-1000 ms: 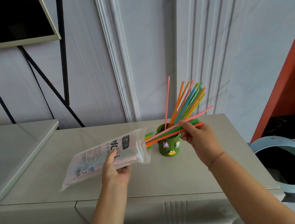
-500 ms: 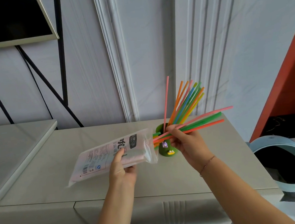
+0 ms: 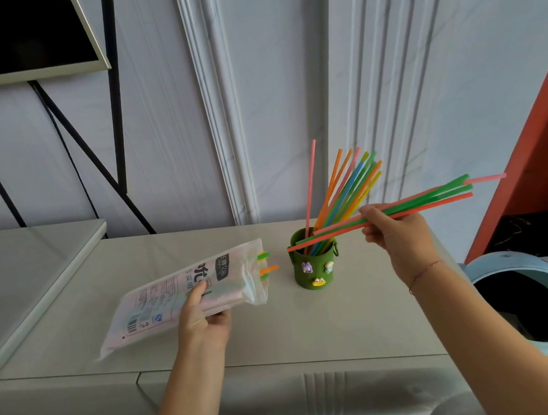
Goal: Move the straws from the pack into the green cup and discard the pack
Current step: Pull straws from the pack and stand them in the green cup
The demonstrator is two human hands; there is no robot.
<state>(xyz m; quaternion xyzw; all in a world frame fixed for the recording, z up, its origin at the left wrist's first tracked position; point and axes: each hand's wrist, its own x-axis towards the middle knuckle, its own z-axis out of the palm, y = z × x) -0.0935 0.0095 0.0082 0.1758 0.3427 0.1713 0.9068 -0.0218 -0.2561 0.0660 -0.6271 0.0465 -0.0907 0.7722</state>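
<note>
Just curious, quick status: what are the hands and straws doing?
Left hand grips pack. Right hand holds straw bunch, clear of pack, not in green cup. Nothing blocking.

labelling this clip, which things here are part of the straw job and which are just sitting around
Part of the job:
- pack, held by left hand, straw ends poking out
- bunch of straws pinched in right hand
- green cup, already holding straws
- bin on the floor, likely for the pack

Just there:
- screen
- glass-topped side table

One pack [image 3: 179,294], one green cup [image 3: 312,264], one bin [image 3: 533,306], two hands.
</note>
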